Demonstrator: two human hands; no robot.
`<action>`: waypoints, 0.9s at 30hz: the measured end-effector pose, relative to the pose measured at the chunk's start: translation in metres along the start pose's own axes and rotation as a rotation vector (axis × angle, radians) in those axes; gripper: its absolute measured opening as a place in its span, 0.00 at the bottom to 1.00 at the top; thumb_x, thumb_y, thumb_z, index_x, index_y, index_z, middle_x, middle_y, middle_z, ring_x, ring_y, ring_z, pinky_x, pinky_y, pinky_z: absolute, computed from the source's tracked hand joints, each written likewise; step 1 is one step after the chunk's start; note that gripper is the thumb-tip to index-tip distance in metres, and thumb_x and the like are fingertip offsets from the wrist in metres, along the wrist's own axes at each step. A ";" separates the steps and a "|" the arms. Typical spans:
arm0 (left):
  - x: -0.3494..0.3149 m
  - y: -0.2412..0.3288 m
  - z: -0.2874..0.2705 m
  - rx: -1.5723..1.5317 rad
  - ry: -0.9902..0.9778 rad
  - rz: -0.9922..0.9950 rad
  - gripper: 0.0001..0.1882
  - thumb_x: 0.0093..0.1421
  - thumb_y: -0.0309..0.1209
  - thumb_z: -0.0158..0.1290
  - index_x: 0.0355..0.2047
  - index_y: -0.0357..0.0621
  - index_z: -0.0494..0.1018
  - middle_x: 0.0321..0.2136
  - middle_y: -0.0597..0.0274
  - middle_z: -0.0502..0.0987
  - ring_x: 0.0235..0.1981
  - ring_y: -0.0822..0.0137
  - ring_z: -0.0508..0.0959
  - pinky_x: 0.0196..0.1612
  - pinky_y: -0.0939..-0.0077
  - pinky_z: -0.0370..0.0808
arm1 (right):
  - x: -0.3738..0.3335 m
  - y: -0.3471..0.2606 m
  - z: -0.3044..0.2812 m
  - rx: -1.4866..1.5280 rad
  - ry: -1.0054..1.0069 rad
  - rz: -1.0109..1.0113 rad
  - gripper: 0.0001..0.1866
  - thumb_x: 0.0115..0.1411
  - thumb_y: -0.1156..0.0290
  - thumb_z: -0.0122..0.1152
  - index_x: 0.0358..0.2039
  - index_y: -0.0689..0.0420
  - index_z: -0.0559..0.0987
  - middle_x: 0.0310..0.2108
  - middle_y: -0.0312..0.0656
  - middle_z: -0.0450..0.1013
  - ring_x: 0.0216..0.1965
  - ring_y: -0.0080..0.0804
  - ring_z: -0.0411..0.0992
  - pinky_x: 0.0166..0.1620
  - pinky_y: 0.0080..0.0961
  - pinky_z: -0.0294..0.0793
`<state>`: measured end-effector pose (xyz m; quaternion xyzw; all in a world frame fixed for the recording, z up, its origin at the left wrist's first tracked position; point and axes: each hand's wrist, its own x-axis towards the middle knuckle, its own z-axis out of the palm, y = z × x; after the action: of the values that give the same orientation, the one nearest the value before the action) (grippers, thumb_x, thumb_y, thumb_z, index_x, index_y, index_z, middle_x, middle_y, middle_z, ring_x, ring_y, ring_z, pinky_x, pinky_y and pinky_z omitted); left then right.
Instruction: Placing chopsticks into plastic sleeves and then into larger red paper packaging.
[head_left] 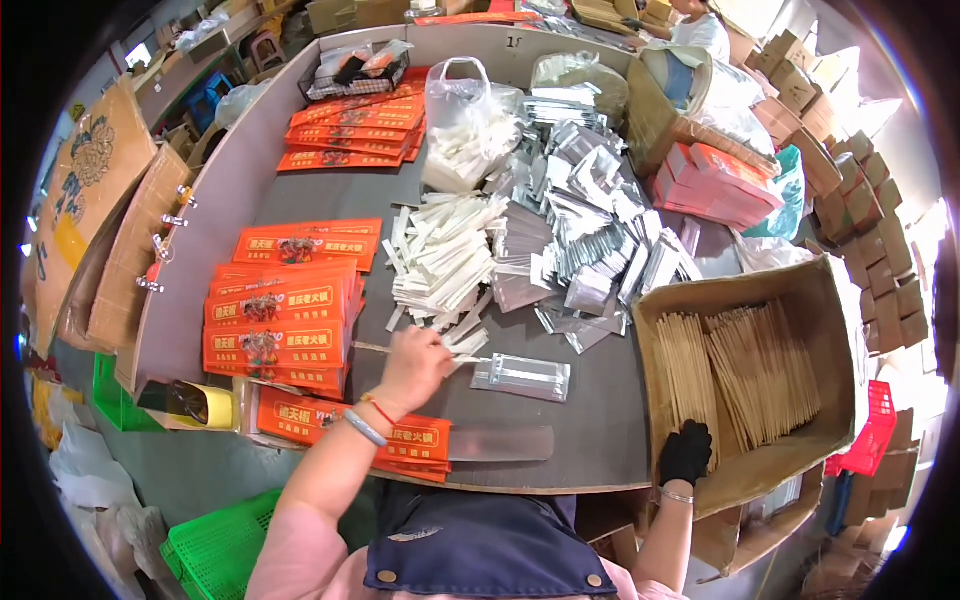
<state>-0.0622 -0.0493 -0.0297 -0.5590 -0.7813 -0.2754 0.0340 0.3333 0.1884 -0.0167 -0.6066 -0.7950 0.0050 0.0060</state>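
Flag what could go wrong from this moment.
The left hand reaches into the loose pile of white paper sleeves; it may drag extras out or knock some off the heap. The gloved right hand sits in the tightly packed box of wooden chopsticks and could pull out several at once.

Sleeve stacks [280,320] left, wrapper pile [445,260] centre, chopsticks, probably, in box [800,300] right.
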 end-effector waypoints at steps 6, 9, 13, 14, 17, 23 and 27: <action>0.024 0.055 0.054 -0.190 -0.010 0.090 0.05 0.51 0.30 0.53 0.29 0.44 0.75 0.33 0.56 0.74 0.38 0.53 0.74 0.42 0.59 0.71 | 0.005 0.009 0.047 -0.219 -0.153 0.041 0.27 0.67 0.68 0.44 0.64 0.65 0.62 0.64 0.58 0.61 0.66 0.52 0.56 0.68 0.43 0.52; 0.037 0.075 0.083 0.009 -0.229 0.103 0.12 0.55 0.34 0.53 0.40 0.50 0.77 0.40 0.62 0.72 0.46 0.58 0.70 0.48 0.60 0.67 | 0.025 0.118 0.142 -1.021 -0.087 -0.219 0.11 0.56 0.55 0.62 0.31 0.48 0.82 0.30 0.43 0.77 0.36 0.44 0.75 0.48 0.50 0.66; 0.024 0.064 0.063 0.005 -0.201 0.046 0.10 0.51 0.34 0.57 0.35 0.51 0.77 0.39 0.62 0.73 0.45 0.59 0.70 0.47 0.61 0.67 | -0.001 0.031 0.061 -0.150 0.186 -0.155 0.14 0.57 0.62 0.56 0.34 0.61 0.76 0.36 0.50 0.76 0.40 0.48 0.75 0.46 0.39 0.74; 0.027 0.067 0.061 -0.047 -0.151 0.069 0.09 0.50 0.33 0.59 0.32 0.51 0.76 0.37 0.62 0.74 0.43 0.59 0.72 0.46 0.61 0.67 | -0.002 0.030 0.055 -0.226 0.116 -0.147 0.13 0.57 0.62 0.55 0.33 0.60 0.76 0.35 0.50 0.76 0.40 0.47 0.75 0.45 0.39 0.74; 0.031 0.074 0.055 -0.226 -0.249 0.024 0.07 0.50 0.32 0.60 0.28 0.50 0.74 0.28 0.61 0.76 0.36 0.57 0.75 0.42 0.59 0.67 | -0.002 0.030 0.052 -0.242 0.060 -0.105 0.12 0.58 0.63 0.55 0.34 0.59 0.77 0.34 0.49 0.76 0.40 0.48 0.75 0.44 0.40 0.74; -0.015 0.077 0.003 -0.343 -0.665 -0.028 0.12 0.49 0.39 0.63 0.31 0.49 0.77 0.27 0.59 0.77 0.34 0.55 0.78 0.43 0.57 0.70 | -0.011 0.015 0.018 -0.397 -0.113 -0.495 0.14 0.61 0.66 0.51 0.42 0.60 0.78 0.36 0.47 0.77 0.39 0.48 0.75 0.44 0.41 0.75; -0.055 0.076 -0.003 -0.129 -0.449 0.020 0.21 0.46 0.42 0.65 0.40 0.51 0.78 0.39 0.61 0.77 0.45 0.56 0.75 0.47 0.56 0.69 | -0.032 -0.054 -0.002 -0.030 -0.282 -0.559 0.16 0.62 0.67 0.49 0.49 0.54 0.78 0.36 0.48 0.76 0.40 0.47 0.75 0.47 0.43 0.74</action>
<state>0.0250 -0.0805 -0.0176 -0.6151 -0.7444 -0.1933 -0.1738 0.2896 0.1436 -0.0135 -0.3580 -0.9239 0.0757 -0.1121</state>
